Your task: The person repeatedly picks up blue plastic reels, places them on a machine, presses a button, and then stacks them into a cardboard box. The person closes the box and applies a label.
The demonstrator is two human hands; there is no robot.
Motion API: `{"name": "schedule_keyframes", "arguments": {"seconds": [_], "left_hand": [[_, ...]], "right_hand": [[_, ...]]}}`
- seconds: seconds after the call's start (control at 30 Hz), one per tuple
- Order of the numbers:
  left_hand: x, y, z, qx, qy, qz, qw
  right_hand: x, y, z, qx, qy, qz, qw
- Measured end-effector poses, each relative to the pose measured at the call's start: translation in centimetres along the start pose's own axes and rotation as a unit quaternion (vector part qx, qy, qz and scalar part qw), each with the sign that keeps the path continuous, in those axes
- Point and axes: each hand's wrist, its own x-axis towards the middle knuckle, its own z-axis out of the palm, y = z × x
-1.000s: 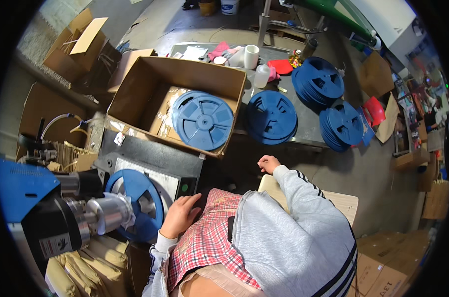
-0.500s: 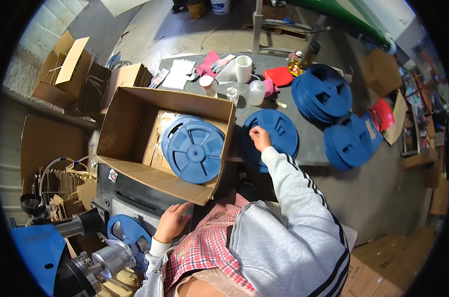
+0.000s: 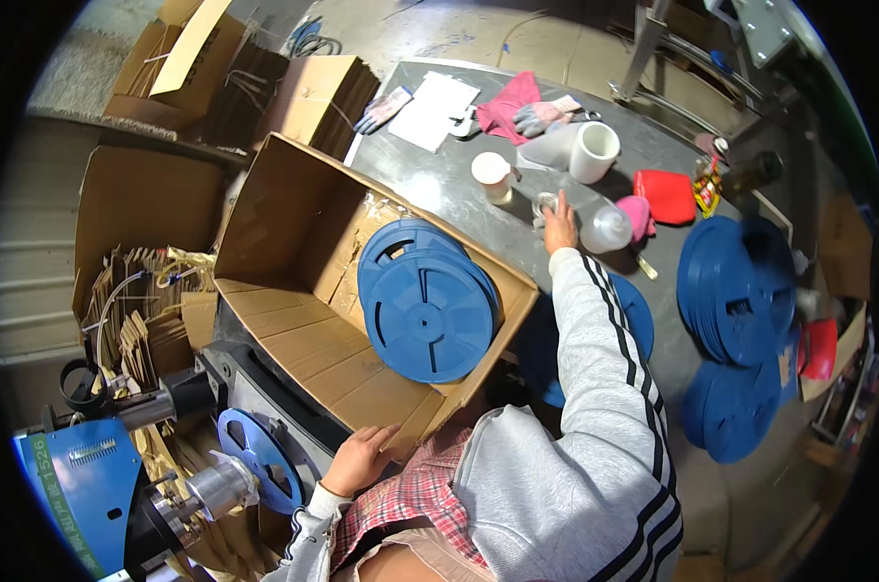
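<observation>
My right hand (image 3: 559,229) reaches over the grey table, fingers stretched out at the side of a small whitish roll (image 3: 543,205); whether they touch it I cannot make out. My left hand (image 3: 360,462) lies with extended fingers against the near edge of an open cardboard box (image 3: 303,320). Inside that box several blue plastic reel discs (image 3: 431,315) lie stacked and overlapping. Another blue disc (image 3: 635,315) on the table is partly covered by my right sleeve.
Stacks of blue discs (image 3: 735,291) stand on the right of the table (image 3: 420,184). Near the roll are a white cup (image 3: 493,171), a translucent bottle (image 3: 609,229), a wide white roll (image 3: 594,153) and a red pouch (image 3: 665,197). A blue machine (image 3: 76,485) stands at lower left.
My right hand has left the blue disc on the table and moved farther away to the small roll. My left hand has come to the box edge. The view has turned.
</observation>
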Motion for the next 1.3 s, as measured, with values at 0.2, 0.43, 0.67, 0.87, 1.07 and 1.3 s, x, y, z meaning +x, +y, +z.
{"name": "schedule_keyframes", "arguments": {"seconds": [0.2, 0.43, 0.67, 0.87, 1.07, 1.3], "left_hand": [[2.3, -0.1, 0.0, 0.001, 0.018, 0.068, 0.998], [7.0, 4.9, -6.2, -0.162, 0.177, 0.201, 0.95], [7.2, 10.1, -10.6, -0.575, 0.076, 0.211, 0.787], [2.3, 7.7, -9.3, -0.707, 0.068, 0.104, 0.697], [-0.7, 5.5, -8.9, -0.756, 0.013, 0.073, 0.65], [-3.2, 4.4, -7.9, -0.655, 0.153, 0.111, 0.732]], "right_hand": [[0.6, -1.8, -2.0, 0.09, 0.188, -0.035, 0.977], [-12.4, -13.6, -24.0, 0.599, 0.004, -0.049, 0.799], [-27.1, -22.0, -29.7, 0.626, -0.172, -0.04, 0.76], [-34.1, -27.1, -29.9, 0.651, -0.147, -0.055, 0.743], [-38.7, -28.3, -28.4, 0.548, -0.049, -0.209, 0.809], [-40.1, -29.4, -29.2, 0.599, -0.037, -0.128, 0.789]]}}
